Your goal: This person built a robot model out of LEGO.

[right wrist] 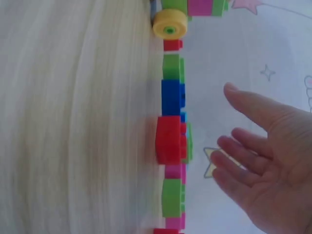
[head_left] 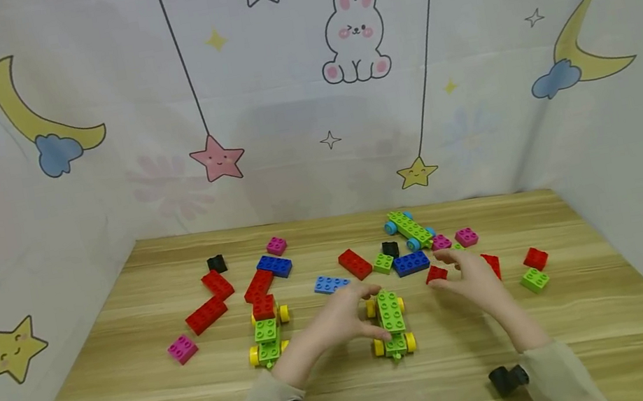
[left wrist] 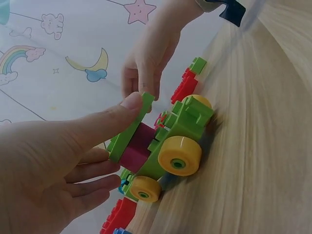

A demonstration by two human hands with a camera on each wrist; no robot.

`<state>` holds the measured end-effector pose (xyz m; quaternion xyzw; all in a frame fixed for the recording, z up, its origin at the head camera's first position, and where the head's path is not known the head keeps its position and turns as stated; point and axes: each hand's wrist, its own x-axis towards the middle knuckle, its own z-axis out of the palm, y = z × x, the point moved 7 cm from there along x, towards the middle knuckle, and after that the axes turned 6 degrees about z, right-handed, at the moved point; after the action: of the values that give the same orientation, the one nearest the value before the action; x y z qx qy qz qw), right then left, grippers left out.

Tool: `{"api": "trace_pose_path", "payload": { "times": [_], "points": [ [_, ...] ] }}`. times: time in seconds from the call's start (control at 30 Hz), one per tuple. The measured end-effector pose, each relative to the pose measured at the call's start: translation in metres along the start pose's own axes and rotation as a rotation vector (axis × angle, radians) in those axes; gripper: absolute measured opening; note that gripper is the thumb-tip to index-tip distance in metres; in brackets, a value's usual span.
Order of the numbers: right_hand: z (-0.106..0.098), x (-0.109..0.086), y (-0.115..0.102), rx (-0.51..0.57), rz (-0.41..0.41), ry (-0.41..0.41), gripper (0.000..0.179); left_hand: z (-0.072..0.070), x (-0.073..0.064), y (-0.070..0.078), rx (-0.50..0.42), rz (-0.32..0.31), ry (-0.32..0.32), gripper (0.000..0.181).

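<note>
A toy car (head_left: 391,320) of green blocks with yellow wheels stands on the table, a magenta block (left wrist: 137,146) under its long green top block (left wrist: 130,127). My left hand (head_left: 347,317) spans that top block, thumb at the near end and fingertips at the far end. In the left wrist view the thumb touches the block's edge; the index fingertip is partly hidden. My right hand (head_left: 471,278) hovers with fingers spread, holding nothing. Beneath and beside it lie a red brick (head_left: 436,273) and another red brick (head_left: 491,264).
Left of my left hand stands a second yellow-wheeled car (head_left: 268,343) with a red block on it. Farther back is a green car base (head_left: 409,227) with blue wheels. Loose bricks, such as a blue brick (head_left: 411,263) and a pink brick (head_left: 183,349), lie around the wooden table (head_left: 454,384).
</note>
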<state>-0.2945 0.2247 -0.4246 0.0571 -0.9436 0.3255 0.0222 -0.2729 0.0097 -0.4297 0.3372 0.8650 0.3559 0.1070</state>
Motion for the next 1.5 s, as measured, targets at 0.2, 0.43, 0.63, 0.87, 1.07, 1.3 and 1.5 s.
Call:
{"api": "trace_pose_path", "payload": {
  "times": [0.2, 0.43, 0.63, 0.87, 1.07, 1.3, 1.5],
  "points": [
    [0.002, 0.002, 0.016, -0.023, 0.105, -0.062, 0.06, 0.003, 0.001, -0.001, -0.001, -0.01, -0.009, 0.077],
    [0.009, 0.002, 0.024, -0.029, 0.124, -0.098, 0.063, 0.005, 0.002, -0.002, 0.01, -0.013, -0.013, 0.077],
    [0.012, 0.003, 0.027, -0.019, 0.106, -0.103, 0.06, 0.007, 0.002, -0.003, 0.011, -0.013, -0.017, 0.077],
    [0.013, 0.003, 0.027, -0.032, 0.087, -0.099, 0.051, 0.007, 0.002, -0.004, 0.003, -0.026, -0.018, 0.077],
    [0.013, 0.003, 0.028, -0.036, 0.092, -0.094, 0.048, 0.006, 0.001, -0.003, -0.001, -0.023, -0.015, 0.077],
    [0.013, 0.003, 0.03, -0.037, 0.107, -0.101, 0.045, 0.006, 0.001, -0.002, 0.009, -0.02, -0.013, 0.077],
    [0.015, 0.004, 0.029, -0.032, 0.109, -0.108, 0.043, 0.007, 0.002, -0.003, 0.013, -0.021, -0.013, 0.077]
  ]
}}
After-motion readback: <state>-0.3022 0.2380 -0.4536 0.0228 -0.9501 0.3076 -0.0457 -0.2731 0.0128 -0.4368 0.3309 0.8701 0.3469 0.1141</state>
